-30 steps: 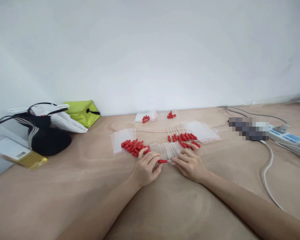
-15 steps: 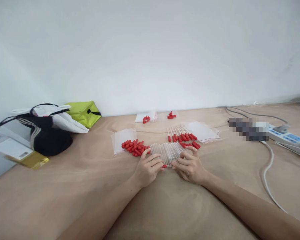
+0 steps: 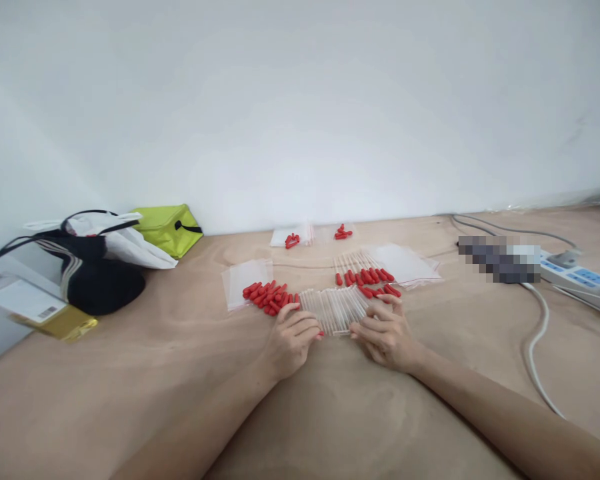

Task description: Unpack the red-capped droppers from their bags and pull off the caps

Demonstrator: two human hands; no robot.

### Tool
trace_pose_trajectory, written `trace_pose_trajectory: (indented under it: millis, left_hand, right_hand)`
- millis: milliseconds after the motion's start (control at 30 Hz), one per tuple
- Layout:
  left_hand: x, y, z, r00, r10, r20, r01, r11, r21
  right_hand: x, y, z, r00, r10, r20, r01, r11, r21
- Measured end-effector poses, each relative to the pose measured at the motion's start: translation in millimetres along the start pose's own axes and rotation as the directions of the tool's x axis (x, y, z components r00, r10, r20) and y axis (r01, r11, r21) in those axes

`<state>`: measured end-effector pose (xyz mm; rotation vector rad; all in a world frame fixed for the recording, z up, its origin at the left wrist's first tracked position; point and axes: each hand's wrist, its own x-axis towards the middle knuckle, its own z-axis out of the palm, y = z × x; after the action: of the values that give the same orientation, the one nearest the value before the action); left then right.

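Note:
A fanned row of thin clear tubes [image 3: 335,308] lies on the wooden table [image 3: 330,413], just beyond both hands. My left hand [image 3: 291,340] is curled, its fingertips at the row's near left end with a red cap [image 3: 321,333] showing between them. On the row's near right end, my right hand [image 3: 386,333] has its fingers curled and pinched on a clear tube. A heap of loose red caps [image 3: 269,295] sits just past my left hand. Tubes with red caps on them [image 3: 365,273] lie beyond my right hand.
Clear zip bags [image 3: 247,275] [image 3: 406,261] lie beside the piles, and two small bags with red caps [image 3: 293,239] [image 3: 343,232] are near the wall. A black-and-white bag [image 3: 95,267], green pouch [image 3: 167,227] and boxes [image 3: 35,307] stand left. A power strip [image 3: 577,277] and cables [image 3: 533,347] lie right.
The red cap and tube held out between my hands a second ago have come down to the near edge of the row. Both hands have drawn slightly nearer and curled tighter.

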<state>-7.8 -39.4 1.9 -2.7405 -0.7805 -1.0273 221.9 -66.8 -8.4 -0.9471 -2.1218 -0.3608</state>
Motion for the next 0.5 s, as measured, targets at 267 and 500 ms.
trace_pose_trajectory:
  millis: [267,500]
  left_hand:
    - [-8,-11,3.6,0.983,-0.164,-0.079,0.167,0.985,0.032]
    - [0,-14,12.5,0.953,-0.268,-0.143,0.282,0.956,0.085]
  right_hand:
    - [-1,14,3,0.964,0.228,-0.135,-0.238,0.97,-0.058]
    - [-3,24,8,0.93,0.342,-0.137,-0.359,0.924,-0.128]
